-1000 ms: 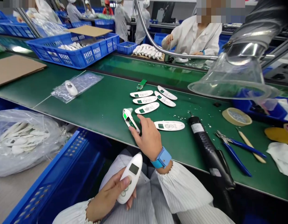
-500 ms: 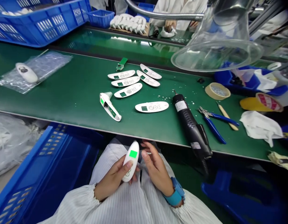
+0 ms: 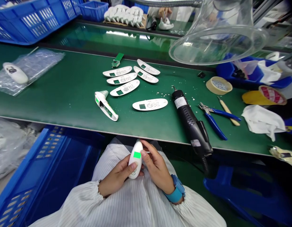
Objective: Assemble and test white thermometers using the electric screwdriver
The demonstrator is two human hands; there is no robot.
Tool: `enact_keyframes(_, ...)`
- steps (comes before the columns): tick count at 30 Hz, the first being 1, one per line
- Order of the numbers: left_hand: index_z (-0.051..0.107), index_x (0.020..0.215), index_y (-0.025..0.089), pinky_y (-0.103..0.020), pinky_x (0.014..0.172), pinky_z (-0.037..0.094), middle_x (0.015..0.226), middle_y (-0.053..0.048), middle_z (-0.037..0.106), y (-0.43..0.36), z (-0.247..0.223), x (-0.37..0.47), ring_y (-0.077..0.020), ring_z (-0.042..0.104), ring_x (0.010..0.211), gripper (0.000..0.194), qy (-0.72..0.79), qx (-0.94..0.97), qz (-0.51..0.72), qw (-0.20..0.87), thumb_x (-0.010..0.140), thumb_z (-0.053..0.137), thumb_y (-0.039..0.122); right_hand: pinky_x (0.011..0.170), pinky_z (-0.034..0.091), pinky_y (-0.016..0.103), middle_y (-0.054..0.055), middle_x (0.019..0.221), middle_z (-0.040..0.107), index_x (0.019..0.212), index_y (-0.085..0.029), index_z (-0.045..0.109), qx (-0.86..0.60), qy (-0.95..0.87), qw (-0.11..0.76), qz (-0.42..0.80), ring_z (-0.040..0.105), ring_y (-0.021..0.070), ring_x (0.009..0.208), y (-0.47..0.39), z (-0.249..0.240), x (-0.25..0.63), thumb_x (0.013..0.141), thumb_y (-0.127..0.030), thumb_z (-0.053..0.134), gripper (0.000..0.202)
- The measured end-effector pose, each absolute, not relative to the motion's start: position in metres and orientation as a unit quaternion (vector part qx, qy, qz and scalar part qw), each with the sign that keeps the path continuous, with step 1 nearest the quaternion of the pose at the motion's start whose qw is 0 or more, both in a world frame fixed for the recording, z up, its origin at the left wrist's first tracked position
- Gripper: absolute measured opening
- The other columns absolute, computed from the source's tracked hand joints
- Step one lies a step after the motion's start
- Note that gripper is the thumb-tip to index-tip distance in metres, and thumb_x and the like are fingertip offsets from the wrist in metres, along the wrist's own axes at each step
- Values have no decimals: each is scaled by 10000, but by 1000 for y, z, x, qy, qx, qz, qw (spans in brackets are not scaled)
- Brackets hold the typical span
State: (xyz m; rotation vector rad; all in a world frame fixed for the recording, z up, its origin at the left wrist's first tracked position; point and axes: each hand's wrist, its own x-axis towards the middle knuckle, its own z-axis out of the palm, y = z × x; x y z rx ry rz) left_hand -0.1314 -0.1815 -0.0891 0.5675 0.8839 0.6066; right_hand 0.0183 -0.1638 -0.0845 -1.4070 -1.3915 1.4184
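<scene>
A white handheld device (image 3: 135, 164) with a lit green screen is held above the lap, below the table's front edge. My left hand (image 3: 118, 176) grips its lower left side, thumb on the buttons. The fingers of my right hand (image 3: 157, 165) close on the device's upper right side, thumb beside the screen. On the green table (image 3: 82, 107) lie several white oval covers (image 3: 150, 104) with window cutouts, an opened device shell (image 3: 106, 105) with a circuit board inside, and a separate green circuit board (image 3: 117, 60).
A black electric screwdriver (image 3: 191, 121), blue-handled pliers (image 3: 214, 121) and a screw dish (image 3: 219, 85) lie to the right. Above hangs a clear funnel hood (image 3: 216, 45). Blue crates (image 3: 37, 22) stand left; a person's hand (image 3: 165, 12) shows across the table.
My right hand has moved in from beside the device and now touches its upper right side. The device is more upright. The view has shifted slightly.
</scene>
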Motion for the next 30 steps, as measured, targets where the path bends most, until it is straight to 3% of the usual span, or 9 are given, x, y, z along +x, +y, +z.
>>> enact_keyframes(9,410,1273,218,-362,923,376,1268,-84,463,-183,-92,-131,-170,549,953,454,372,264,304,836,838,484,327,742,504,243,61,1141,523,1268,-229,436,-533,-535,351,554,567,139,928,-165,-83,21,878,-376,433,417)
enact_keyframes(13,411,1269,226,-335,917,374,1290,-77,436,-183,-93,-128,-166,531,985,442,372,266,305,835,843,475,324,743,504,247,66,1113,550,1271,-216,434,-531,-536,348,556,572,144,927,-165,-86,19,881,-374,427,421)
enact_keyframes(17,419,1253,230,-321,881,378,1166,-70,515,-181,-86,-133,-167,523,954,450,376,320,275,825,825,500,341,816,482,254,52,1145,544,1278,-227,423,-531,-582,337,516,552,137,980,-167,-74,22,894,-333,410,398)
enact_keyframes(22,510,1136,247,-323,851,357,990,-52,563,-175,-51,-153,-183,497,936,358,335,435,179,816,788,554,321,850,460,250,20,1102,565,1221,-270,468,-441,-779,303,326,541,129,984,-165,-17,65,862,-211,465,364)
enact_keyframes(26,570,909,201,-246,654,370,790,-32,549,-162,-26,-153,-134,471,710,305,351,448,217,793,674,661,373,774,476,267,36,988,605,1110,-239,533,-499,-787,351,88,568,148,900,-138,19,123,851,-174,466,275)
enact_keyframes(28,542,824,181,-204,537,313,643,7,482,-151,-19,-142,-84,388,570,336,384,440,253,771,599,719,358,738,482,322,69,1004,590,1157,-229,513,-505,-816,280,-10,560,187,896,-115,24,145,848,-165,446,323)
enact_keyframes(30,508,772,173,-193,489,266,575,35,418,-139,-14,-128,-57,320,505,321,415,435,301,740,598,715,346,735,478,391,108,1097,555,1217,-228,479,-462,-868,147,-108,541,240,949,-91,23,157,810,-72,402,442)
